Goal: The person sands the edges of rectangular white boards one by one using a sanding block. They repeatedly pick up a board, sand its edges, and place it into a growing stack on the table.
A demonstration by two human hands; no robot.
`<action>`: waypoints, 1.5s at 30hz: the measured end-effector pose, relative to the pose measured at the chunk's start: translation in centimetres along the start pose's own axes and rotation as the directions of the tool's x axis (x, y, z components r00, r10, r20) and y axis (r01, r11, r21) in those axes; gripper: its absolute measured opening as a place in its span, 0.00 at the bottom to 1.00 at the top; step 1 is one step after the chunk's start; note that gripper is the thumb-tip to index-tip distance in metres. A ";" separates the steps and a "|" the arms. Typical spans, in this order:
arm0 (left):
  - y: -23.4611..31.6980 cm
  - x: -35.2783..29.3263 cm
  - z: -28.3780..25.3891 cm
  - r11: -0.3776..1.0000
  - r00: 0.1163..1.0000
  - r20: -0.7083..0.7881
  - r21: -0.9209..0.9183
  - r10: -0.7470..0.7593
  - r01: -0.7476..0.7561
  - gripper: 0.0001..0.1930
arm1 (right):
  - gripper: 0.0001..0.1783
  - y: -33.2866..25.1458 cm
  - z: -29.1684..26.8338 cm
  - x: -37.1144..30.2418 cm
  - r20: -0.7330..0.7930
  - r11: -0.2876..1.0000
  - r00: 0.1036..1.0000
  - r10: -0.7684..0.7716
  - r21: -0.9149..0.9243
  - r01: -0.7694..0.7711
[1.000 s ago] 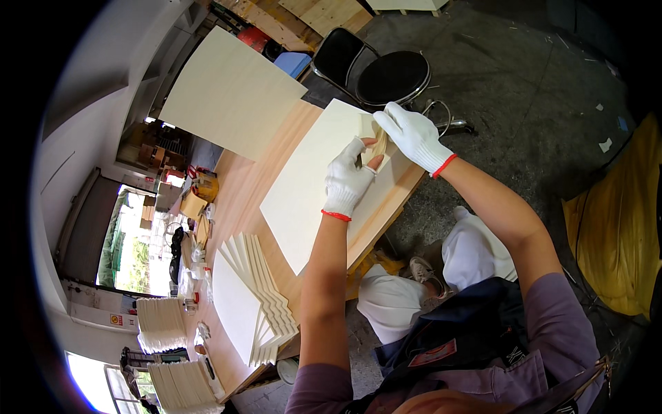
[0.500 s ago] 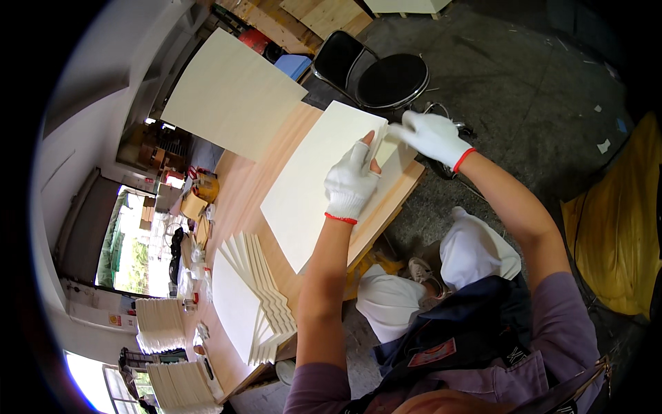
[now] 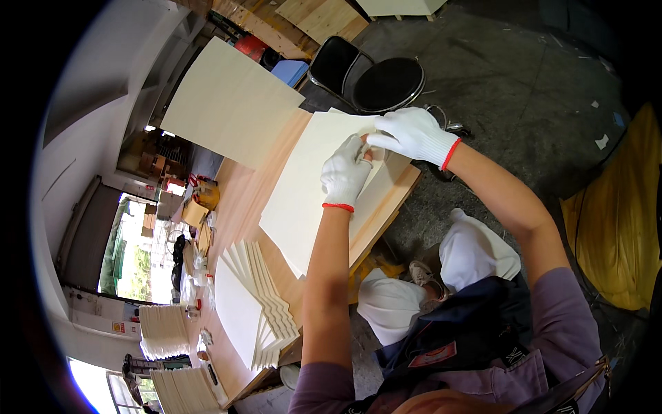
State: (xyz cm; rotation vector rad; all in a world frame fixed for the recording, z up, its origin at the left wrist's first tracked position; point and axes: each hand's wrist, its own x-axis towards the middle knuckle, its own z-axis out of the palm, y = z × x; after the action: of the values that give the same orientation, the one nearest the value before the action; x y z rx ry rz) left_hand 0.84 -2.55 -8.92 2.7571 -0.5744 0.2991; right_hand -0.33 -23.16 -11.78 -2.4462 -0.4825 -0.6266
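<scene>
Both my hands wear white knit gloves with red cuffs; bare fingertips show on the left one. My left hand (image 3: 345,172) rests with curled fingers over the near right edge of a cream sheet (image 3: 296,200), its thumb and forefinger closed at the edge. My right hand (image 3: 417,136) meets it there, fingertips closed on the sheet's edge beside the left forefinger. The sheet lies on others like it, whose corners show slightly out of line. Under them is the wooden table (image 3: 234,200). What lies between the fingertips is partly hidden.
Fanned cream sheets (image 3: 248,303) lie on the table to the left, and a large pale board (image 3: 231,103) at its far end. Beyond stands a black chair (image 3: 386,83). Sheet stacks (image 3: 164,330) stand at the far left; yellow covering (image 3: 614,214) hangs at right.
My right hand has moved left and closed in beside the left fingertips. My left hand has drawn its forefinger in and shifted slightly. The top sheet now sits askew from those beneath.
</scene>
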 end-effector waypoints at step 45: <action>-2.1 -1.4 0.1 0.901 0.990 -0.041 -0.409 0.138 -0.143 0.16 | 0.31 -0.8 4.1 -0.6 -0.066 0.846 0.920 0.386 0.423 -0.325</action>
State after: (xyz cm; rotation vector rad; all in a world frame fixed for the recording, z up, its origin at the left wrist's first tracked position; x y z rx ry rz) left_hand 0.46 -0.24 -9.90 2.3106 -0.7418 0.1977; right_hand 0.15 -20.19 -14.72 -2.0002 -0.0732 -0.4869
